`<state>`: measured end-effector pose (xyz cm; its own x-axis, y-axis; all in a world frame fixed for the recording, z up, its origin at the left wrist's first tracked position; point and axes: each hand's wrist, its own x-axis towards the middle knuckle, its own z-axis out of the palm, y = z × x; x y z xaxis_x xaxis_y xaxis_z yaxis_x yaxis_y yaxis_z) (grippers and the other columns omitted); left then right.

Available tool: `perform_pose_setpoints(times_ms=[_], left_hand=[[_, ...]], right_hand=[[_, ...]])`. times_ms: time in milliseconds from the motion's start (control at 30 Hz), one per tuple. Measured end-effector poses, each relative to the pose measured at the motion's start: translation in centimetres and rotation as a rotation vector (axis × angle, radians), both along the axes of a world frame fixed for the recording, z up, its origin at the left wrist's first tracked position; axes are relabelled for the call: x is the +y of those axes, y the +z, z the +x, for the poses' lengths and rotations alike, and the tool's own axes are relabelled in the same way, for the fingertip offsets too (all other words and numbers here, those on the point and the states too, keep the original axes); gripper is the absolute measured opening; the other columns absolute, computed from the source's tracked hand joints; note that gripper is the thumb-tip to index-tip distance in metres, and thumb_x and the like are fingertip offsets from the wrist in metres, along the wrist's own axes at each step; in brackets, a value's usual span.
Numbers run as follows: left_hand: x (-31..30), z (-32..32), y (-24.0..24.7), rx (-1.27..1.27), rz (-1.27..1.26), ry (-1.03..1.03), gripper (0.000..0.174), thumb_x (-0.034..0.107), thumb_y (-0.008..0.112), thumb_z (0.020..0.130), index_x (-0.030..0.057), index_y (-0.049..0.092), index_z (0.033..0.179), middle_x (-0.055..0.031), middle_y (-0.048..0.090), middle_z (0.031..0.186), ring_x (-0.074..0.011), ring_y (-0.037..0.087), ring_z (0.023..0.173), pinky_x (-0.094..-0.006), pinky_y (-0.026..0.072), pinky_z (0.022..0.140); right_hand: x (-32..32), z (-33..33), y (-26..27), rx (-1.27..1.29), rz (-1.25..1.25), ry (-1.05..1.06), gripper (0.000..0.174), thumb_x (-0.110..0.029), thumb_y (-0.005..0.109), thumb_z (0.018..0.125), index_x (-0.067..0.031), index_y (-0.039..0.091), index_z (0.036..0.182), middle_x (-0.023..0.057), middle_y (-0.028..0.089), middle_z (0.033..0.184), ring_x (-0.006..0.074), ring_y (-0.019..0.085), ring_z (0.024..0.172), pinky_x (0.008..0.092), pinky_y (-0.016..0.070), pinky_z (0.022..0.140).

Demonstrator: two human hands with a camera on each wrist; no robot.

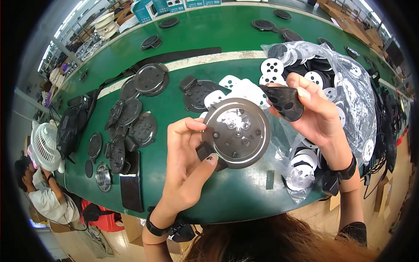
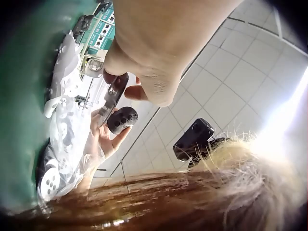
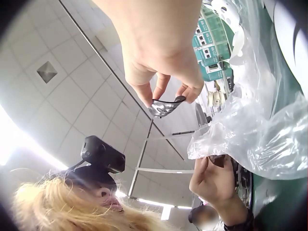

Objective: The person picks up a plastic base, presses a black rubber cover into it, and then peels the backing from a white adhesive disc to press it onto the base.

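My left hand [image 1: 184, 177] grips a dark translucent round plastic base [image 1: 238, 135] by its black side tab, thumb over the tab. The base's face, with small posts and holes inside a rim, is turned up to the head camera. To its right, my right hand [image 1: 321, 115] pinches a thin black disc with holes [image 1: 286, 104] between thumb and fingers. This disc is bent into a curve, as the right wrist view also shows, and is held apart from the base. White discs with holes [image 1: 246, 91] lie on the table behind the base.
A clear plastic bag [image 1: 353, 78] full of white and black discs lies at the right. Several dark round bases [image 1: 144, 129] are scattered at the left, near a black phone-like slab [image 1: 132, 183]. A fan [image 1: 45, 146] and a seated person [image 1: 48, 196] are beyond the left edge.
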<state>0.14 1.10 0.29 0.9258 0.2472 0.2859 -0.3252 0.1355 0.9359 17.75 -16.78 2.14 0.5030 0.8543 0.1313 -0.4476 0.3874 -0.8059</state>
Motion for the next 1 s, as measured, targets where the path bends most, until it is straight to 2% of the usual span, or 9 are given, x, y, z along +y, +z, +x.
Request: perform_pose_setpoints(times_ms=[167, 267, 367, 467, 567, 667, 800, 867, 1000], left_hand=[[-0.4, -0.2, 0.1, 0.017, 0.000, -0.027, 0.053, -0.014, 0.045, 0.072, 0.0025, 0.030, 0.121, -0.0125, 0.034, 0.119, -0.0196, 0.040, 0.109, -0.0327, 0.0314, 0.097], [-0.7, -0.2, 0.0, 0.031, 0.035, -0.034, 0.054, -0.015, 0.045, 0.072, 0.0021, 0.029, 0.121, -0.0125, 0.034, 0.120, -0.0195, 0.040, 0.110, -0.0325, 0.0319, 0.097], [-1.0, -0.1, 0.1, 0.018, 0.077, -0.028, 0.052, -0.015, 0.045, 0.075, 0.0019, 0.029, 0.121, -0.0129, 0.033, 0.119, -0.0192, 0.041, 0.110, -0.0322, 0.0327, 0.096], [-1.3, -0.1, 0.0, 0.006, 0.041, -0.016, 0.049, -0.016, 0.048, 0.077, 0.0020, 0.029, 0.119, -0.0128, 0.034, 0.117, -0.0191, 0.042, 0.110, -0.0319, 0.0353, 0.095], [-1.4, -0.2, -0.2, -0.032, 0.203, 0.065, 0.048, -0.010, 0.052, 0.076, 0.0032, 0.029, 0.116, -0.0176, 0.040, 0.118, -0.0210, 0.045, 0.110, -0.0332, 0.0374, 0.095], [-1.7, -0.1, -0.2, -0.068, 0.139, 0.065, 0.048, -0.011, 0.056, 0.076, 0.0034, 0.029, 0.113, -0.0168, 0.042, 0.115, -0.0209, 0.047, 0.108, -0.0333, 0.0389, 0.093], [-1.8, 0.0, -0.3, -0.126, 0.156, 0.043, 0.048, -0.016, 0.057, 0.076, 0.0021, 0.031, 0.111, -0.0128, 0.039, 0.111, -0.0189, 0.050, 0.106, -0.0299, 0.0426, 0.090], [-1.9, -0.1, -0.3, -0.125, 0.146, 0.043, 0.048, -0.017, 0.058, 0.075, 0.0019, 0.031, 0.111, -0.0128, 0.039, 0.111, -0.0188, 0.050, 0.105, -0.0296, 0.0432, 0.089], [-2.0, 0.0, -0.3, -0.122, 0.113, 0.046, 0.048, -0.016, 0.058, 0.075, 0.0018, 0.032, 0.111, -0.0121, 0.040, 0.109, -0.0185, 0.051, 0.105, -0.0295, 0.0439, 0.089]], right_hand=[[0.3, -0.7, 0.1, 0.005, -0.086, -0.089, 0.015, -0.010, 0.065, 0.082, -0.0057, 0.054, 0.091, 0.0052, 0.059, 0.100, 0.0127, 0.055, 0.094, 0.0281, 0.0408, 0.088], [0.6, -1.4, 0.0, -0.104, -0.154, -0.213, 0.015, -0.008, 0.068, 0.080, -0.0073, 0.055, 0.087, 0.0022, 0.059, 0.095, 0.0104, 0.055, 0.092, 0.0260, 0.0420, 0.085], [0.8, -1.9, 0.3, -0.307, -0.232, -0.289, 0.018, -0.008, 0.072, 0.078, -0.0073, 0.054, 0.082, -0.0006, 0.056, 0.087, 0.0069, 0.056, 0.083, 0.0218, 0.0448, 0.076], [0.8, -2.0, 0.7, -0.381, -0.256, -0.315, 0.020, -0.006, 0.072, 0.077, -0.0065, 0.053, 0.081, -0.0003, 0.056, 0.085, 0.0064, 0.055, 0.080, 0.0211, 0.0450, 0.073], [0.8, -2.2, 0.9, -0.436, -0.298, -0.332, 0.021, -0.005, 0.073, 0.077, -0.0058, 0.053, 0.080, -0.0006, 0.056, 0.083, 0.0054, 0.054, 0.076, 0.0207, 0.0448, 0.069], [0.9, -2.6, 0.9, -0.483, -0.329, -0.320, 0.022, -0.004, 0.070, 0.076, -0.0080, 0.049, 0.081, 0.0041, 0.056, 0.086, 0.0098, 0.053, 0.082, 0.0232, 0.0432, 0.072], [1.1, -2.8, 0.6, -0.564, -0.343, -0.313, 0.022, -0.002, 0.070, 0.077, -0.0073, 0.048, 0.081, 0.0046, 0.056, 0.086, 0.0093, 0.053, 0.081, 0.0229, 0.0439, 0.071], [1.2, -2.8, 0.3, -0.599, -0.315, -0.367, 0.021, -0.006, 0.075, 0.074, -0.0061, 0.054, 0.079, -0.0012, 0.056, 0.080, 0.0045, 0.051, 0.073, 0.0195, 0.0407, 0.066], [1.3, -2.9, 0.0, -0.644, -0.296, -0.384, 0.021, -0.007, 0.075, 0.074, -0.0061, 0.055, 0.078, -0.0017, 0.057, 0.079, 0.0047, 0.052, 0.073, 0.0200, 0.0395, 0.066]])
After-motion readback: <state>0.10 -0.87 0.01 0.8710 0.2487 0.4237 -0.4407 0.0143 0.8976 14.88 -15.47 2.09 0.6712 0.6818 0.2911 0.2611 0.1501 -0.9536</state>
